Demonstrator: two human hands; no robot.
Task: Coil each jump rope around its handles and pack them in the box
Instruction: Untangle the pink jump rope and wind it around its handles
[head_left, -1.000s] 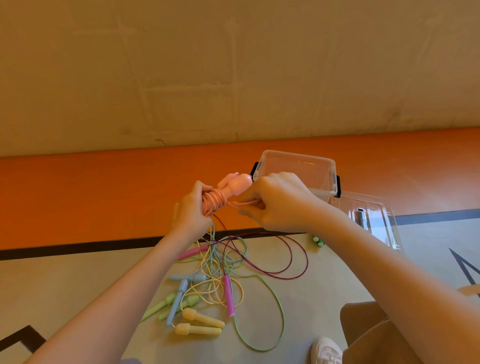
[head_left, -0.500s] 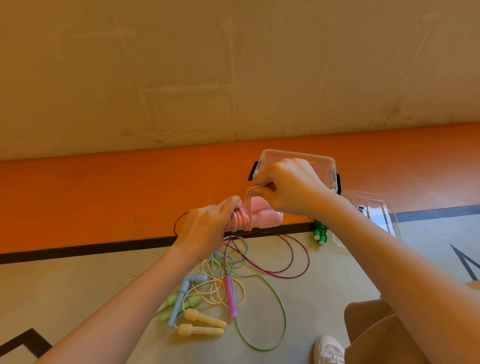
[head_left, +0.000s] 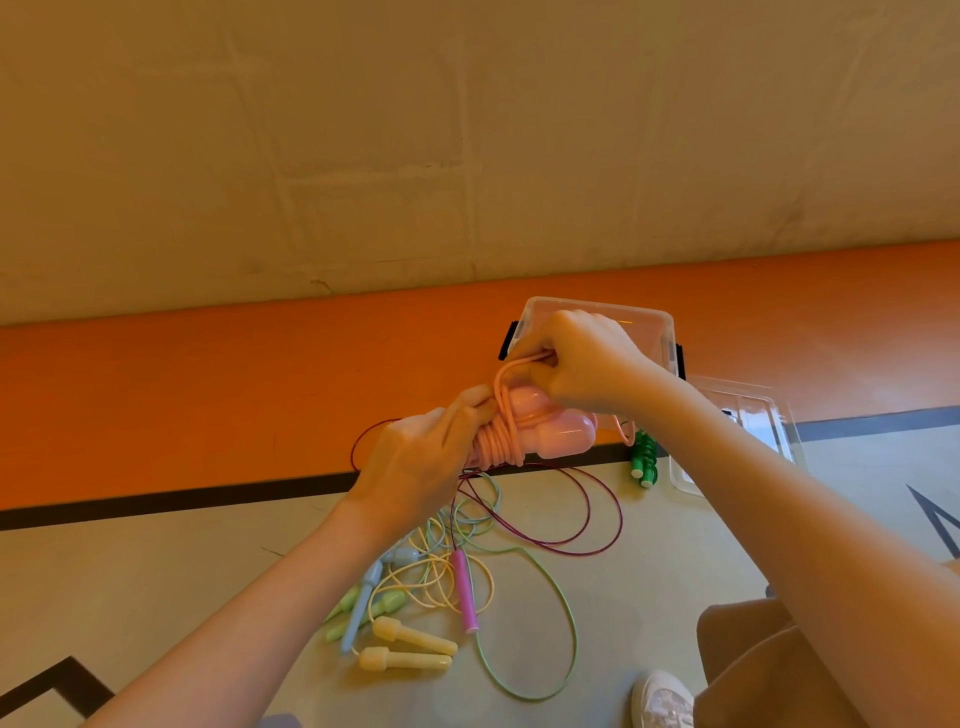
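Pink rope (head_left: 497, 441) coils gripped by left hand (head_left: 415, 462); right hand (head_left: 587, 364) pinches its loop.

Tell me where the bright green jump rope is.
In the head view, the green jump rope lies coiled on the floor right of centre, below the right hand, between the pink handles and the clear lid.

Two bare hands, left (head_left: 415, 467) and right (head_left: 587, 358); one clear plastic box (head_left: 660, 325) with one clear lid (head_left: 748, 415); two pale yellow handles (head_left: 410, 649); one magenta handle (head_left: 465, 592); two pink handles (head_left: 550, 431); one white shoe (head_left: 662, 699)
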